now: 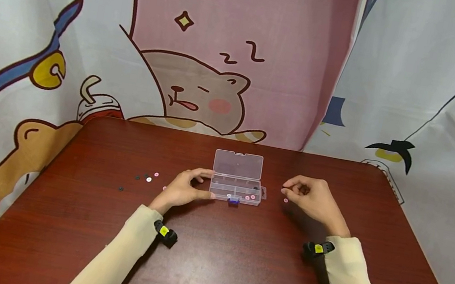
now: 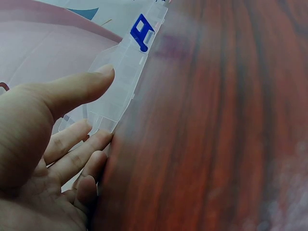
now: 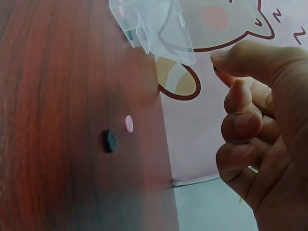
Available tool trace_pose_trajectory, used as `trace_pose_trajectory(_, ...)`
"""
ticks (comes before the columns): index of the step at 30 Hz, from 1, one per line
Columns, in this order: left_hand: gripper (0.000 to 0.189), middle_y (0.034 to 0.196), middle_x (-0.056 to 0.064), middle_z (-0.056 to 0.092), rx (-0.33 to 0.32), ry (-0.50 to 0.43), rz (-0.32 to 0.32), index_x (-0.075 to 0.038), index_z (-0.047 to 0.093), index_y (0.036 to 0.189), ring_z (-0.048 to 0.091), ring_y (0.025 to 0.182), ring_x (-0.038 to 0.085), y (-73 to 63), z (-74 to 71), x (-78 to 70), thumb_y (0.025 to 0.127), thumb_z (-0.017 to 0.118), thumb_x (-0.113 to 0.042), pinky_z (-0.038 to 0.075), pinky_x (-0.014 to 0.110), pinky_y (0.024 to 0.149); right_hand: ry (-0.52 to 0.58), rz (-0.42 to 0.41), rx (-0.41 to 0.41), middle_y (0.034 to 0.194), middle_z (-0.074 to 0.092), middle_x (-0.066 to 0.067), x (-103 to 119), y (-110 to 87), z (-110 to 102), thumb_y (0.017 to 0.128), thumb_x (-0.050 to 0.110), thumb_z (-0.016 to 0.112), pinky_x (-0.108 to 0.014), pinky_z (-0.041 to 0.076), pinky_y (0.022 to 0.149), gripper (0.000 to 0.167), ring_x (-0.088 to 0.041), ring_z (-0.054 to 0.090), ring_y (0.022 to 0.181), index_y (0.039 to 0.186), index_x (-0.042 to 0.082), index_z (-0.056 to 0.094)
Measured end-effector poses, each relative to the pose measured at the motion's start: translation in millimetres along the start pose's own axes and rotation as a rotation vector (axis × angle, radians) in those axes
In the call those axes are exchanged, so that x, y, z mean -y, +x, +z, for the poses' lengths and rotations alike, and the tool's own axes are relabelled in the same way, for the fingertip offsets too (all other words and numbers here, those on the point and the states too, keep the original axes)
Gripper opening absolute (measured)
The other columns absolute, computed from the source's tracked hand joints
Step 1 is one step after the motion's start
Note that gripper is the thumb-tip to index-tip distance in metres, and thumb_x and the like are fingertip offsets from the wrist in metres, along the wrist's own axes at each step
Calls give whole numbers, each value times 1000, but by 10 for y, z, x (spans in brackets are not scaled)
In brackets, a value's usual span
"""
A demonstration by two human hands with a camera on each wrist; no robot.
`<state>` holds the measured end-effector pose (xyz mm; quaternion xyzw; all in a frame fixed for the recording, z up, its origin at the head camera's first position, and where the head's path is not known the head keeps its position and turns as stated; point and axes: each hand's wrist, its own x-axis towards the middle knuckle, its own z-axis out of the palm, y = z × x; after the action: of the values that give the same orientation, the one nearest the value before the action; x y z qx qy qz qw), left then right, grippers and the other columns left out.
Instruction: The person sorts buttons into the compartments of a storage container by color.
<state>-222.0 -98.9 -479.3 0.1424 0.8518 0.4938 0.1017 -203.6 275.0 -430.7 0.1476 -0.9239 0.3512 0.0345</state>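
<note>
I look down on a clear plastic box standing on the brown worktop, its lid raised at the back and its blue latch on the side nearest me. Two pink discs lie in the box's near row. The left hand rests thumb and fingers against the box's left end. Left of the box I see scattered black discs and a white disc. Right of the box, the right hand pinches a dark speck near a lone pink disc. Cartoon-printed cloth hangs behind the box.
</note>
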Motion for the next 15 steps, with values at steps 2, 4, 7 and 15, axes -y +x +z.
trace_pose_trajectory(2,65,139,-5,66,-1,0,3,-22,62,141,56,124,25,1,0,-1,82,88,-29,44,46,107,0,-6,-2,71,59,1,18,19,6,91,18,79,-24,44,58,5,-14,54,64,95,20,75)
trace_pose_trajectory(4,64,139,-5,66,-4,1,4,-22,62,140,56,123,25,3,0,-1,82,88,-29,44,46,108,4,-17,-5,71,60,1,37,38,12,91,17,79,-24,44,57,6,-14,54,63,95,20,75)
trace_pose_trajectory(7,64,139,-5,66,-5,2,2,-22,63,140,56,123,24,4,0,3,82,88,-29,44,47,107,11,-30,-6,70,60,1,69,68,24,91,17,79,-24,44,56,6,-14,54,63,95,20,75)
trace_pose_trajectory(15,64,139,-5,66,-4,-2,0,-23,63,140,56,123,24,3,-1,6,82,88,-30,44,47,107,58,-56,0,69,59,0,198,141,62,91,15,78,-25,46,52,7,-13,56,57,96,18,75)
